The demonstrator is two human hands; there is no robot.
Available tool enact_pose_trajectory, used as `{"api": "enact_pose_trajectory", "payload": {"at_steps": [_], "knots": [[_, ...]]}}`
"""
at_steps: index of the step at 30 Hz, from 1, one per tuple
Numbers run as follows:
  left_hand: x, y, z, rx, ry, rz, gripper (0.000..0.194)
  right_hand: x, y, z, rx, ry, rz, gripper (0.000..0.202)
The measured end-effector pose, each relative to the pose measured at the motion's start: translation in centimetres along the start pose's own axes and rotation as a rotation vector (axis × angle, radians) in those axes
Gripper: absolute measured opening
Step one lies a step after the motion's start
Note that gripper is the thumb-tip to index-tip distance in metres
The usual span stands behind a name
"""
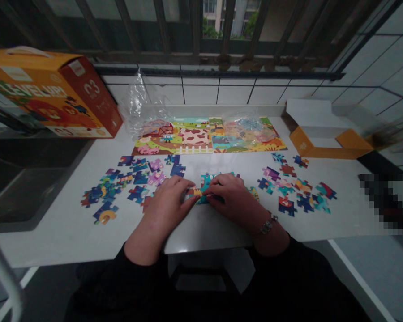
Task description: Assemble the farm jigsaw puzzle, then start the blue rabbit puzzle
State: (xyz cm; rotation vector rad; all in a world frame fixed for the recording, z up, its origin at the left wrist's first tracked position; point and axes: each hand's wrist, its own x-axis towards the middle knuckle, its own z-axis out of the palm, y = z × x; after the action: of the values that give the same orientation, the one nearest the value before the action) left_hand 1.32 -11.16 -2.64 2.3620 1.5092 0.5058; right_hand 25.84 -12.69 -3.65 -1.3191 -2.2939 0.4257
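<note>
Both hands rest on the white table (70, 223), fingertips meeting over a small joined cluster of puzzle pieces (204, 183). My left hand (169, 197) pinches a yellow-orange piece (197, 192) at its fingertips. My right hand (230, 192), with a bracelet at the wrist, presses on the teal and blue pieces of the cluster. Several loose pieces (130, 181) lie scattered to the left, and several more loose pieces (295, 188) lie to the right.
Two finished picture panels (188, 136) lie at the back, partly under clear plastic bags (137, 107). An orange puzzle box (50, 96) stands back left, an open white and orange box tray (319, 134) back right. A dark sink (23, 192) is left of the table.
</note>
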Motion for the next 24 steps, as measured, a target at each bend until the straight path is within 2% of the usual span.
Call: {"api": "enact_pose_trajectory", "payload": {"at_steps": [2,6,16,24], "knots": [[0.0,0.0,-0.2,-0.032,-0.048,0.062,0.021,0.0,0.1,0.1,-0.009,0.008,-0.006,0.012],[0.1,-0.4,-0.4,-0.083,-0.093,0.14,0.028,-0.1,0.1,0.2,-0.004,0.02,-0.008,0.012],[0.0,-1.1,0.0,-0.065,-0.09,0.171,0.033,0.2,-0.9,-0.2,-0.02,-0.036,-0.072,0.021],[0.2,-1.2,0.2,-0.08,-0.078,0.187,0.035,0.4,-1.4,-0.2,-0.114,-0.089,-0.055,0.025]]}}
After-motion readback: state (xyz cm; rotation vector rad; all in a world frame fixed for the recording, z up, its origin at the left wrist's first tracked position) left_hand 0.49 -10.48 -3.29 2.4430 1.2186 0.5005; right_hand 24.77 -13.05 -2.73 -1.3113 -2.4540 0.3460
